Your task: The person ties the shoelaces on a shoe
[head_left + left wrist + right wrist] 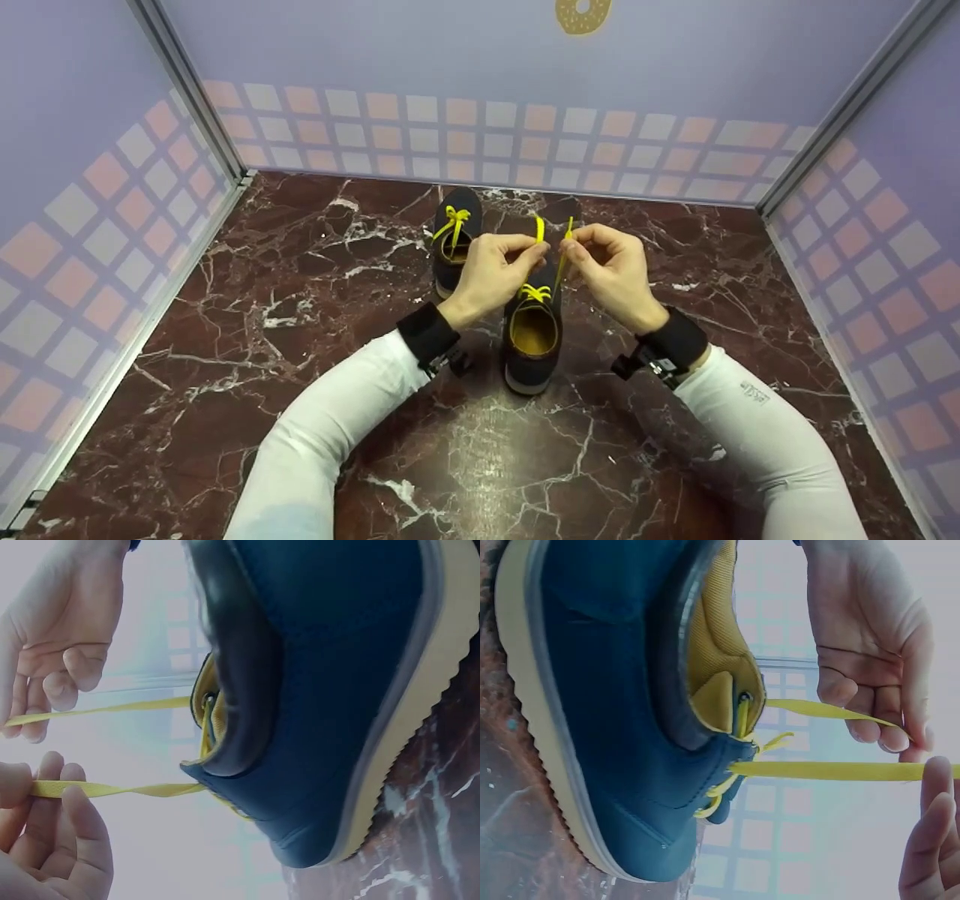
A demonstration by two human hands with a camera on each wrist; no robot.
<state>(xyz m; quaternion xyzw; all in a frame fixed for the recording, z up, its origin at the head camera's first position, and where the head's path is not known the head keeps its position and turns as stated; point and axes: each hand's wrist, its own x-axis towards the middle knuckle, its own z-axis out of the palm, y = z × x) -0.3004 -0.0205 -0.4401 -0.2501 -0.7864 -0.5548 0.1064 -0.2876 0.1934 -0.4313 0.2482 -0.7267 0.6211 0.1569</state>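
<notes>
A dark shoe with a yellow lining (529,375) stands on the floor, toe pointing away, between the two hands. My left hand (491,276) pinches one yellow lace end (540,227) between thumb and fingers, above the shoe's front. To its right, my right hand (616,277) pinches the other lace end (561,268) the same way. Both laces (139,790) run taut and apart from the top eyelets up to the fingers in the left wrist view. Lower crossings of the yellow lacing (718,791) lie over the tongue area in the right wrist view.
A second dark shoe (459,201), its yellow lace tied in a bow (454,219), stands just left and farther back. Reddish-brown marbled flooring (300,390) lies beneath, with lilac tiled-pattern walls (495,142) at the back and both sides.
</notes>
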